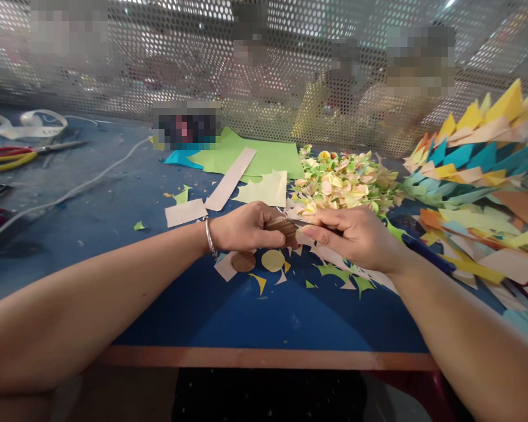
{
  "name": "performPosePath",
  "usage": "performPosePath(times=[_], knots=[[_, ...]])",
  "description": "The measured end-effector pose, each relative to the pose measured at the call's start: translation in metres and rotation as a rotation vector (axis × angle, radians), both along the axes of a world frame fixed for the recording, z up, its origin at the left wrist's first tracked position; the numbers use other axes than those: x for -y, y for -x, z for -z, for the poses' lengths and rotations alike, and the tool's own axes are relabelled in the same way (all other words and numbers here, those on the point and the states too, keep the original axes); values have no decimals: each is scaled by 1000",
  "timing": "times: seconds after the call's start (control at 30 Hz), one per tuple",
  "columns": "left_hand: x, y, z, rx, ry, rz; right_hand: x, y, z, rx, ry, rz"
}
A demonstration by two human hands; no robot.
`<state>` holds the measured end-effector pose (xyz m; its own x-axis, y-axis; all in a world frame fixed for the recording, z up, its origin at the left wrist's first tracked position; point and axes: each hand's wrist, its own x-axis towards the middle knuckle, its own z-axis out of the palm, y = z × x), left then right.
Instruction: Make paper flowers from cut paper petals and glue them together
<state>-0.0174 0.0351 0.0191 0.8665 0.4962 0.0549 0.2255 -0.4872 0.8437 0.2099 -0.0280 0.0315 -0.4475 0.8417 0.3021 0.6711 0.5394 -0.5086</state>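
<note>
My left hand [249, 227] is closed around a brown striped piece [281, 227], curved on top, that looks like pleated or stacked paper. Thumb and fingers of my right hand [356, 237] pinch together at its right end, by a thin dark edge; what exactly they grip is too small to tell. Just below my hands, a brown paper disc [243, 262] and a pale yellow paper disc [273, 260] lie on the blue tabletop [264, 322]. Small pale, green and yellow cut scraps surround them.
Behind my hands are a green sheet [268, 157], a pale paper strip [231, 179] and a heap of small folded paper pieces [347, 179]. Layered pointed paper [479, 140] stands at right. Scissors [30, 153] and a white cable [83, 184] lie left. A perforated metal screen [281, 76] rises behind.
</note>
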Motion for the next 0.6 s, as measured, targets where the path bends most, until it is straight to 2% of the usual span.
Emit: performPosePath(times=[0.17, 0.6], knots=[[-1, 1, -1, -23, -43, 5, 0, 0, -1, 11, 3, 3], [0, -3, -3, -5, 25, 45, -3, -2, -1, -35, -25, 40]])
